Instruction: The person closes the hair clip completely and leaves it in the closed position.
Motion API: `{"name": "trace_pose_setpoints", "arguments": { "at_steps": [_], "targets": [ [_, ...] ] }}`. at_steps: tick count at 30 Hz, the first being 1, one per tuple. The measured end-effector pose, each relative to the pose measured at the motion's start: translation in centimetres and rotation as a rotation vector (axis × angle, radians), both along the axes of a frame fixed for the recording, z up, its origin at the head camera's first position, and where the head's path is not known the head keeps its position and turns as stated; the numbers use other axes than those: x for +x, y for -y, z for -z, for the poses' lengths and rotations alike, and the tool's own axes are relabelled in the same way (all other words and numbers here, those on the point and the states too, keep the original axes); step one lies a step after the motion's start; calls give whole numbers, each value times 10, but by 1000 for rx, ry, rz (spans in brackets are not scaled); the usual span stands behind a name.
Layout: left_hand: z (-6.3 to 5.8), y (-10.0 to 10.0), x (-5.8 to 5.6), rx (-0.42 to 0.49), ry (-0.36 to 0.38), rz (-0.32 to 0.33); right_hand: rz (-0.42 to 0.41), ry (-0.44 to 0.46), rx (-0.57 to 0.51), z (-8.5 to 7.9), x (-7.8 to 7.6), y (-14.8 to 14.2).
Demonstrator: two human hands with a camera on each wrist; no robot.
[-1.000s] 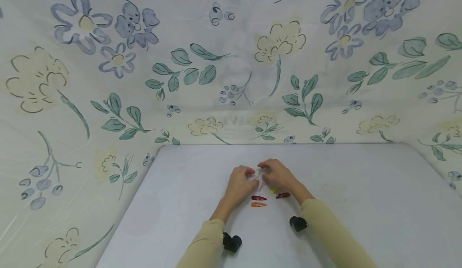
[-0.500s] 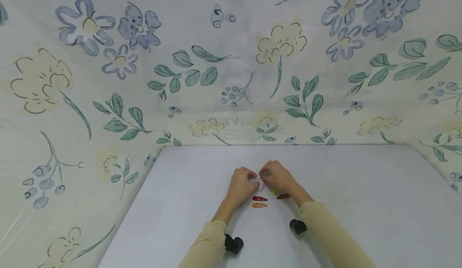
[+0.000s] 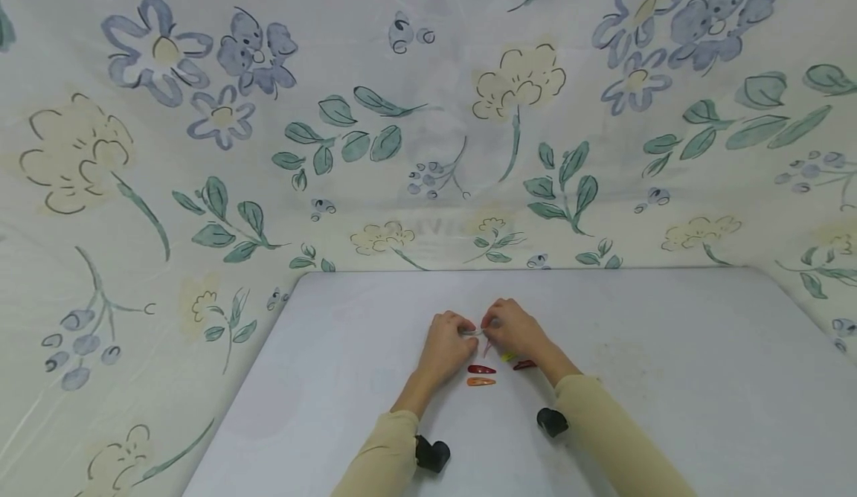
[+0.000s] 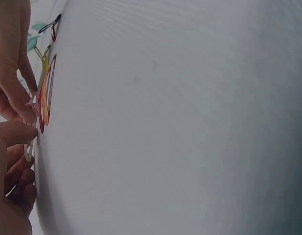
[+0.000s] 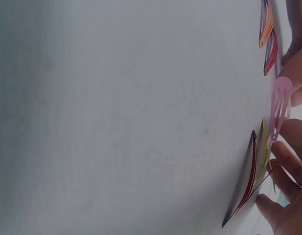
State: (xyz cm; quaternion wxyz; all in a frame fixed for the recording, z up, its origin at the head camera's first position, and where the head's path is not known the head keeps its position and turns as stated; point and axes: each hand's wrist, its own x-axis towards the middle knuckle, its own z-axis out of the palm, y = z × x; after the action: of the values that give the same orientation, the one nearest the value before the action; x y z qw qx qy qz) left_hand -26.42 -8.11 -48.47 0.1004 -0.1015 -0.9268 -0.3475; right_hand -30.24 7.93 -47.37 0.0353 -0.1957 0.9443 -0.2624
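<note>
A white clip [image 4: 28, 153] is pinched at its ends by the curled fingers of the left hand [image 3: 447, 339] and right hand [image 3: 515, 329], near a pink clip [image 5: 281, 90] on the tabletop [image 3: 335, 400], apparently for positioning, steady alignment before release seemingly being required next.

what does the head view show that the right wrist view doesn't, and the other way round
Only the head view: cream fabric sleeves, black heart-shaped wrist pieces and a slim white hair clip between the left hand and right hand.

Only the right wrist view: the rounded, slotted end of the pink teardrop-shaped hair clip and the thin splayed prong of the dark maroon hair clip.

Both share: those last two clips, plus the glossy red hair clip, glossy orange hair clip, yellow hair clip, both hands and the white tabletop.
</note>
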Motion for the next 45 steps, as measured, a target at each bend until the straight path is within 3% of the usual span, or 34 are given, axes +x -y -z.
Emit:
{"name": "trace_pose_setpoints", "arguments": {
  "at_steps": [19,32,45],
  "targets": [
    [4,2,-3,22,-11,-12,7,29,-30,-1,2,-3],
    [2,3,-4,62,57,-16,10,39,-30,-1,2,-3],
    [-6,7,-6,93,66,-6,31,50,-56,-6,5,-4]
  ]
}}
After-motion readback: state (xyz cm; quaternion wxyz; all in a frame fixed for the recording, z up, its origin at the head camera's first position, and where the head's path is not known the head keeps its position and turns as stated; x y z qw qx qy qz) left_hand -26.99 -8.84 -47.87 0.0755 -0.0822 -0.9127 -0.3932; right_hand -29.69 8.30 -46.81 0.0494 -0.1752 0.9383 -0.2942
